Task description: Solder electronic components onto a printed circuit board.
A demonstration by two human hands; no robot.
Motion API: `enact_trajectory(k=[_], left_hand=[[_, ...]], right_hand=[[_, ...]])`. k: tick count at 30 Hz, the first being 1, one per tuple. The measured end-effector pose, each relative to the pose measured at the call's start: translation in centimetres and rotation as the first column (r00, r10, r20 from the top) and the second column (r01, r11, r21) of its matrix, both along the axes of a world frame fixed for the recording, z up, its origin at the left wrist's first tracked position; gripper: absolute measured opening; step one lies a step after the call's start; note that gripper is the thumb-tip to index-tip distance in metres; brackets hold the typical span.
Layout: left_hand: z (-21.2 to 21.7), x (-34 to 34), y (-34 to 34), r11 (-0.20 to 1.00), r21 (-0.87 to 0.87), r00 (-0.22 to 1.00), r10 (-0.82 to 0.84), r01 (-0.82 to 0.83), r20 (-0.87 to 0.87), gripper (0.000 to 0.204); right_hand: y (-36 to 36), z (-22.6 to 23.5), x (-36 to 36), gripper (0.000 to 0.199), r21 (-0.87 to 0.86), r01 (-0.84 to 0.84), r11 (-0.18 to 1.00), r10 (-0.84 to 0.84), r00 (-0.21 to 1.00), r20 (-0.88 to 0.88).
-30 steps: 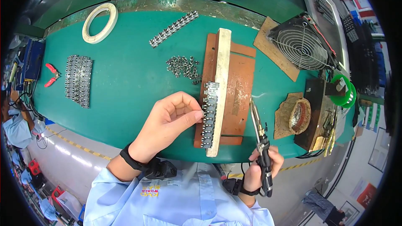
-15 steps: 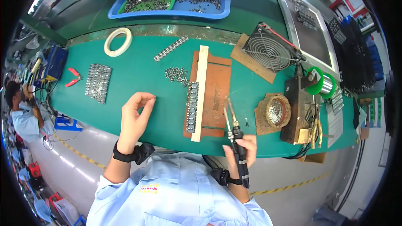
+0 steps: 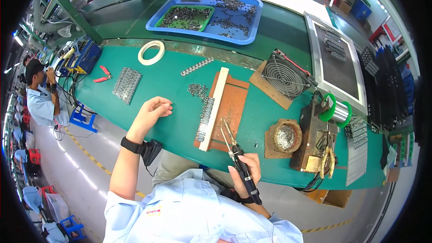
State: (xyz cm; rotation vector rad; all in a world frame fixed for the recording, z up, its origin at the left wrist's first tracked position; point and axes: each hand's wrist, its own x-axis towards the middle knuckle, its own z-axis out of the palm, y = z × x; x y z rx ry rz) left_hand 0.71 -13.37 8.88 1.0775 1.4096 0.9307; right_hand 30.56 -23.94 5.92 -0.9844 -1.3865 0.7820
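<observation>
**Soldering station: one row of parts on the jig, loose stock waiting**

Right hand (image 3: 245, 168): closed around the black handle of a soldering iron (image 3: 234, 148), tip pointing up the desk and resting at or just above the lower part of the brown work board (image 3: 234, 108). Whether the tip touches the board cannot be told.

Left hand (image 3: 153, 110): lies on the green desk (image 3: 175, 85), fingers loosely curled, holding nothing that shows; apart from the board, to its left.

Work in hand: a pale wooden strip (image 3: 216, 103) lies along the left edge of the board. A row of small metal parts (image 3: 204, 119) is lined up against its left side, filling roughly the lower half. Whether these are already soldered cannot be read at this size.

Judged state: partway. One row is loaded on the jig; a small loose heap of parts (image 3: 197, 90) sits just above it, not yet placed.

Other stock:
- a short strip of joined parts (image 3: 197, 66) higher on the desk
- a grey batch laid in rows (image 3: 127, 84) well to the left, beside red cutters (image 3: 103, 74)
- a blue tray (image 3: 207, 13) at the far edge, holding many more parts

Accessories: roll of tape (image 3: 151, 52); fan with wire grille (image 3: 285, 74); tip-cleaner bowl (image 3: 285, 137); solder spool on green reel (image 3: 335, 110).
</observation>
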Motion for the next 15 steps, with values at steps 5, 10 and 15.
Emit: enact_trajectory(k=[5,10,15], left_hand=[[1.4,-1.5,3.0,0.982,-0.021,0.955,-0.186,0.186,-0.231,0.017],[0.0,-0.4,5.7,0.862,0.316,0.835,-0.195,0.396,-0.514,0.014],[-1.2,-1.1,7.7,0.794,0.404,0.787,-0.145,0.454,-0.599,0.013]], right_hand=[[-0.4,1.3,-3.4,0.038,-0.053,0.156,0.986,-0.153,0.986,0.06],[0.0,0.8,-6.5,0.038,-0.062,0.439,0.896,-0.427,0.893,0.141],[1.7,-0.4,-8.5,0.036,-0.036,0.554,0.832,-0.538,0.821,0.188]])
